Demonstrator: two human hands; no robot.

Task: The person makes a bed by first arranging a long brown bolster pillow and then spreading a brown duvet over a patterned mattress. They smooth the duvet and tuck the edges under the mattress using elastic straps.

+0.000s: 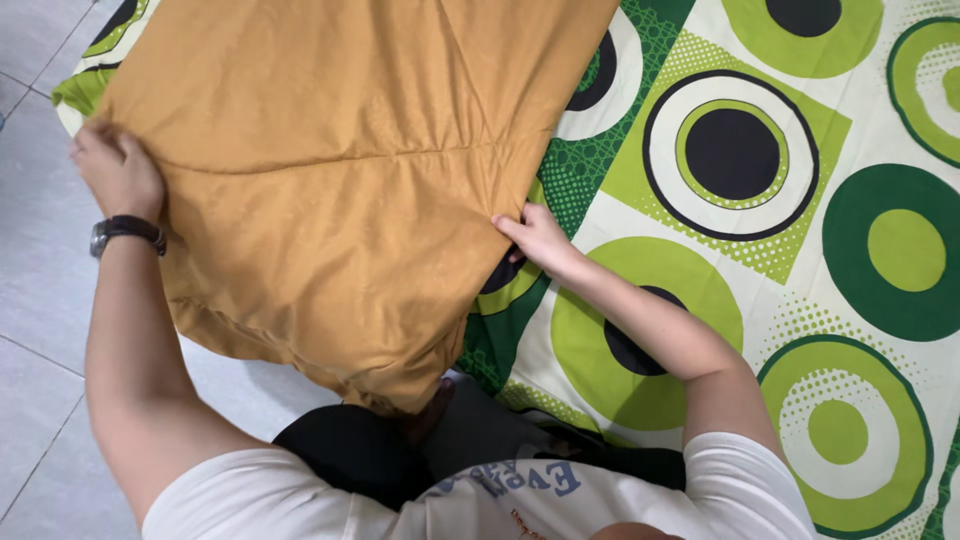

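No packages, labels, signs or screens show anywhere in this view.

My orange cloth (340, 190) covers the bed's left half; the patterned sheet (800, 300) to its right lies open to my hands.

orange cloth (330, 190): 1 | patterned green sheet (800, 300): 1 | wristwatch (125, 230): 1 | hands: 2 | folded layers: unclear
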